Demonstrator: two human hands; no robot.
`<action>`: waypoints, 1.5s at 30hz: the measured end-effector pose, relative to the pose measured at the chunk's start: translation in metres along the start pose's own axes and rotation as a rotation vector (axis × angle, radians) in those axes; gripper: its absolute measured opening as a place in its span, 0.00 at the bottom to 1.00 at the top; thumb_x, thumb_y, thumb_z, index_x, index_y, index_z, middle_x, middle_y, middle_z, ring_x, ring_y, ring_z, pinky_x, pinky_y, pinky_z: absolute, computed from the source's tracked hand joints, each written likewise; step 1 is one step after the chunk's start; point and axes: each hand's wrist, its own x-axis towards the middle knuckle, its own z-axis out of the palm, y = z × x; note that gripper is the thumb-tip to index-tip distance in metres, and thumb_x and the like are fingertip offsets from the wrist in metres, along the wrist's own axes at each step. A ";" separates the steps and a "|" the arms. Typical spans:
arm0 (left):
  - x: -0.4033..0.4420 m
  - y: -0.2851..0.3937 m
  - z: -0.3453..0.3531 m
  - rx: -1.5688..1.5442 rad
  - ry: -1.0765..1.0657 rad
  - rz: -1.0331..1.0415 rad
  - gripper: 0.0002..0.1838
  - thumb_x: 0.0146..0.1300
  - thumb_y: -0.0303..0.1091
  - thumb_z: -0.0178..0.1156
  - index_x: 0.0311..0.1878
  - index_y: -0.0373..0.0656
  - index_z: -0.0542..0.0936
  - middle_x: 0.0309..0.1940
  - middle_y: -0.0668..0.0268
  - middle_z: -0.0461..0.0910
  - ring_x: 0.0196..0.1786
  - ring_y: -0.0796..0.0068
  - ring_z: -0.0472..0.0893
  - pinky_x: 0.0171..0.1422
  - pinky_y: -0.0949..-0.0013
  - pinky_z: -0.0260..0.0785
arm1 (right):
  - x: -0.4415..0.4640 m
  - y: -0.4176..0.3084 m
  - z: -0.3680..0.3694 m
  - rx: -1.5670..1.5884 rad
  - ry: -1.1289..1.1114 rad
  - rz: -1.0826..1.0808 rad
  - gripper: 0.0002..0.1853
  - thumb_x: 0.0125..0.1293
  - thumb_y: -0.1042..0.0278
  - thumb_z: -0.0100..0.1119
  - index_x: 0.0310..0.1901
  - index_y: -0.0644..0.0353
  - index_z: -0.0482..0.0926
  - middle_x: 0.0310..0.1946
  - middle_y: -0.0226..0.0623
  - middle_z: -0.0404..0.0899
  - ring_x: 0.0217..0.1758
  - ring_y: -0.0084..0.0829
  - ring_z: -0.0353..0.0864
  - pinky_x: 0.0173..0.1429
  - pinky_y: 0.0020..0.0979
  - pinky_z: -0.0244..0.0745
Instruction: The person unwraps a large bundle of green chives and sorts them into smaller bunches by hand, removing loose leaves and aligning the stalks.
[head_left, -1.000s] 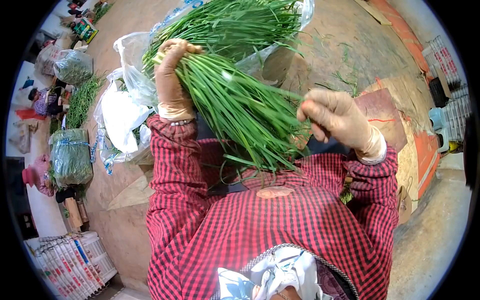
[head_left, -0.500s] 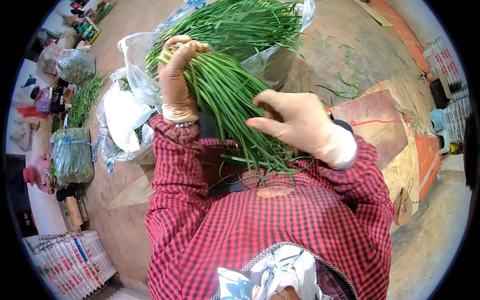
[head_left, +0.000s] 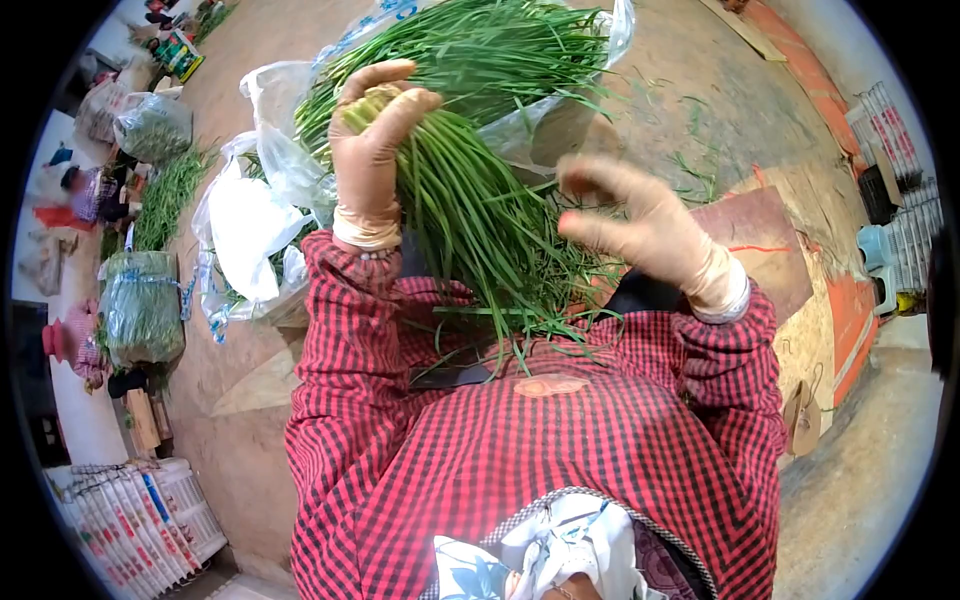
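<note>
Plainly, One Hand Grips the Bunch and the Other Stands Open

The left hand (head_left: 368,165), in a thin pale glove, is closed around the pale stem ends of a bunch of long green leaves (head_left: 465,200). The bunch is in front of the person's chest, its stem ends uppermost and its leaves slanting down to the right, the tips spreading over the lap and the lower front of a red-and-black checked garment (head_left: 560,450). The right hand (head_left: 645,228), gloved as well, is open to the right of the bunch, thumb and fingers apart; no item shows in it (its fingers are blurred, so I cannot tell whether a thin leaf is caught there).

Beyond the left hand, a heap of similar greens (head_left: 500,50) lies in a clear plastic bag (head_left: 275,110), with a white plastic bag (head_left: 243,235) nearer the person on the left. To the right, past the right hand, a reddish-brown board (head_left: 755,260) lies on the floor, a red string (head_left: 758,249) across it. At the far left are a tied, plastic-wrapped bundle (head_left: 142,320), loose greens (head_left: 170,205) on the floor and a person in a pink hat (head_left: 54,342). White crates (head_left: 150,520) are at the lower left.
</note>
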 end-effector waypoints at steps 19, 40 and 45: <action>0.013 0.009 0.046 -0.128 -0.035 -0.041 0.18 0.58 0.24 0.63 0.53 0.33 0.75 0.32 0.60 0.85 0.33 0.75 0.83 0.39 0.73 0.77 | -0.003 0.018 0.053 -0.280 0.452 -0.396 0.05 0.61 0.68 0.63 0.38 0.54 0.79 0.28 0.35 0.80 0.33 0.40 0.82 0.35 0.35 0.76; -0.015 -0.028 0.159 -0.443 -0.397 -0.083 0.38 0.63 0.34 0.66 0.73 0.43 0.59 0.62 0.58 0.69 0.62 0.69 0.71 0.68 0.66 0.65 | 0.003 0.027 0.010 0.707 0.370 -0.236 0.46 0.52 0.65 0.76 0.70 0.57 0.57 0.61 0.34 0.67 0.65 0.30 0.68 0.67 0.33 0.67; -0.012 -0.054 0.174 -0.779 -0.335 -0.291 0.31 0.72 0.47 0.52 0.71 0.39 0.61 0.68 0.51 0.64 0.73 0.57 0.62 0.80 0.56 0.50 | -0.020 0.062 0.005 1.067 0.644 -0.039 0.27 0.59 0.67 0.66 0.61 0.59 0.72 0.48 0.35 0.80 0.49 0.31 0.82 0.54 0.34 0.80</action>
